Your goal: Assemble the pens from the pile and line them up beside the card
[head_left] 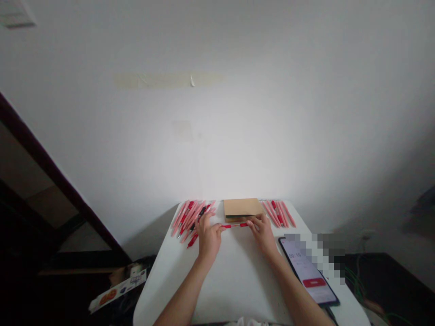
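A thin red pen (235,225) stretches level between my two hands above the white table. Its middle section looks paler; whether it is in one piece I cannot tell. My left hand (209,235) pinches the left end, and my right hand (261,231) pinches the right end. Close beside my left hand lies a loose pile of pink, red and black pens (190,217). Beyond my right hand, several pink pens (282,215) and a red one lie side by side. Just behind the held pen sits a brown cardboard-like pad or box (242,207).
On the table's right side lies a phone (307,271) with a lit screen, near my right forearm. The white table (234,280) meets a pale wall (238,136) at its back. A printed box (118,290) sits below, at the left.
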Available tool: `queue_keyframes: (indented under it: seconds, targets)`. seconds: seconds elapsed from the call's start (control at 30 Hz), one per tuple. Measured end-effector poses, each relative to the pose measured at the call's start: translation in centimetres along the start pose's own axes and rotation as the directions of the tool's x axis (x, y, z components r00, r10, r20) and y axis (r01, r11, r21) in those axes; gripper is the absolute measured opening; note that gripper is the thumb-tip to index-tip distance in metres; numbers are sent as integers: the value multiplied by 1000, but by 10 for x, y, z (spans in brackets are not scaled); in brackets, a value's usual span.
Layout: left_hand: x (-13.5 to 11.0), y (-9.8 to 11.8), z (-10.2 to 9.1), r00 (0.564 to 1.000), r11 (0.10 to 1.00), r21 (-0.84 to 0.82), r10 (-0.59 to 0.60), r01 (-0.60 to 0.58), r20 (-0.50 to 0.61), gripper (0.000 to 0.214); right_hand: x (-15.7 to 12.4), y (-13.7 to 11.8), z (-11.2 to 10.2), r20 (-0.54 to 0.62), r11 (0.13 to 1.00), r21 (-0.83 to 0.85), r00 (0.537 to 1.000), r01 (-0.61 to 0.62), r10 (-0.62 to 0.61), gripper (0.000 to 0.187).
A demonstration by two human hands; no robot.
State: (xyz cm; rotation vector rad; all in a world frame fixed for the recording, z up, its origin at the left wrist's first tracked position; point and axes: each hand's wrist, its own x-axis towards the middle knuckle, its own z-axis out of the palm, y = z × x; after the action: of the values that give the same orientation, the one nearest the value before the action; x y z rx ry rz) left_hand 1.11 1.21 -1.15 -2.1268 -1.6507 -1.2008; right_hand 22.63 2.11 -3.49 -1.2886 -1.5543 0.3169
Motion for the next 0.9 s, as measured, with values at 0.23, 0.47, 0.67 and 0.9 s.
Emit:
queue_keyframes:
  seconds: [0.23, 0.47, 0.67, 0.9]
  targets:
    - [-1, -1, 3, 1000, 996, -92, -23, 22, -19, 9, 5, 2, 4, -29, 919, 357, 981, -168, 191, 49]
    - [-1, 2, 1, 1000, 992, -127, 8, -9, -5, 12, 4, -9, 3, 210, 523, 760, 908, -385, 363, 39]
    - [-2, 4, 1, 999, 986, -157, 49, -50, -12, 10, 2, -19, 2, 403, 183, 857, 848, -482, 344, 37]
    - [-3, 4, 7, 995, 979, -191, 88, -76, 55, 31, 4, -12, -1, 515, -121, 855, 796, -505, 318, 34]
